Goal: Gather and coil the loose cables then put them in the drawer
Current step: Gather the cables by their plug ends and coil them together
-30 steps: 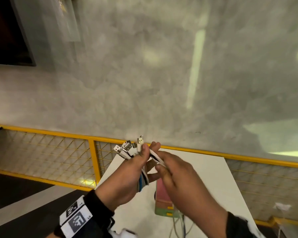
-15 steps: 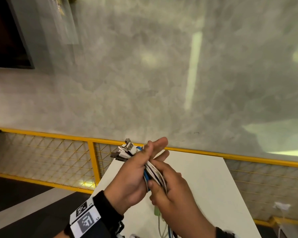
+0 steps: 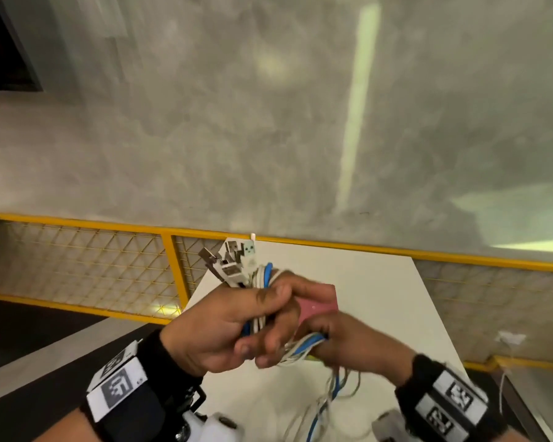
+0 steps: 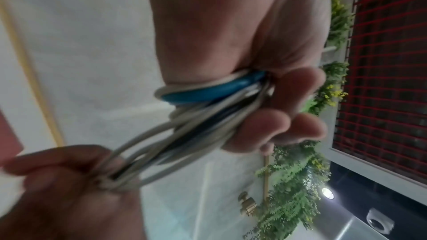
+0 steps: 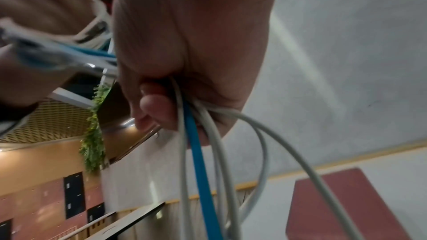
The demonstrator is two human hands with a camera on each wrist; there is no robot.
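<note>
A bundle of white and blue cables is held up over the white table. My left hand grips the bundle just below its USB plugs, which stick up above the fist. In the left wrist view the cables run through that hand's curled fingers. My right hand grips the same cables a little lower and to the right. Their loose tails hang down from the right fist toward the table. No drawer is in view.
A pink box sits on the table right behind my hands. A yellow mesh railing runs along the table's far and left sides before a grey wall. A white plug with a cord lies off the table's right edge.
My right hand has slid down and to the right along the cables, away from the left hand. The plug ends have risen a little above the left fist.
</note>
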